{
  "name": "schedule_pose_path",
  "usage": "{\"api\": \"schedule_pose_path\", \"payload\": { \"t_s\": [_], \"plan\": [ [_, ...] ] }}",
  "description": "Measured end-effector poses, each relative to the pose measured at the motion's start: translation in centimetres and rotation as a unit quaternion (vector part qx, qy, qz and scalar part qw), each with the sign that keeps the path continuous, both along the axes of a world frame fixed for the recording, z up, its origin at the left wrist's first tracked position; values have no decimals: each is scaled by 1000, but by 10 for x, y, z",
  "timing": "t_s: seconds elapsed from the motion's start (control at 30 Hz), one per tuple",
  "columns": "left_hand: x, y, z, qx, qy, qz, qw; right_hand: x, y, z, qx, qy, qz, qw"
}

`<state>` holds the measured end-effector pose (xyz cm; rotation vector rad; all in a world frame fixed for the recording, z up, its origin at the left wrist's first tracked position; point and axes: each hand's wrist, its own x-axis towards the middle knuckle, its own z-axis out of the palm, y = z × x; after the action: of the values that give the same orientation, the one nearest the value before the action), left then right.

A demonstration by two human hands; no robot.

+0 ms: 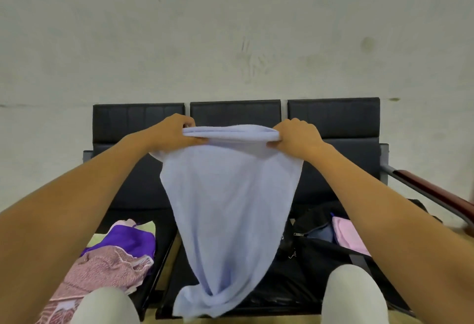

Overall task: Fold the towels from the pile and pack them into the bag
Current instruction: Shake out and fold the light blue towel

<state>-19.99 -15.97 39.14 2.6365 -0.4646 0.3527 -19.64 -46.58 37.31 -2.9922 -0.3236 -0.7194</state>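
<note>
1. Left hand (171, 131): raised in front of the bench (333, 123), fingers curled and pinching the left end of a light-blue towel's top edge.
2. Right hand (297, 135): level with the left, fingers curled round the right end of the same edge.
3. Light-blue towel (228, 208): stretched between the two sets of fingers, top edge doubled over, body hanging down and narrowing; its lower end bunches on the black middle seat.
4. Towel pile (112, 259): below and left of the left fingers, on the left seat; a pink patterned towel on top, a purple one (128, 239) behind it, a pale green one (146, 226) partly showing beneath.
5. Black bag (315, 252): below the right fingers, on the right seat, zip open.
6. Pink folded towel (346, 234): lying inside the bag's opening, beside something dark blue.
7. Bench armrest (436, 192): reddish-brown, on a grey frame, right of the right forearm.
8. Knees in pale trousers (354, 295): at the front edge of the seats.
</note>
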Motion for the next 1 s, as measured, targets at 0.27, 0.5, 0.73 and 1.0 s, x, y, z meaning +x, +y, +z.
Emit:
{"api": "schedule_pose_path", "payload": {
  "t_s": [0.27, 0.5, 0.73, 1.0],
  "plan": [
    [-6, -4, 13, -1, 16, 33, 999, -1, -4, 4, 53, 8, 15, 998],
    [-6, -7, 0, -126, 18, -23, 992, -10, -6, 3, 99, 122, 59, 986],
    [3, 1, -23, -17, 167, -26, 986, 1, -19, -13, 196, 186, 138, 953],
    [50, 2, -64, 140, 192, 6, 971, 34, -14, -58, -6, 270, 78, 960]
  ]
}}
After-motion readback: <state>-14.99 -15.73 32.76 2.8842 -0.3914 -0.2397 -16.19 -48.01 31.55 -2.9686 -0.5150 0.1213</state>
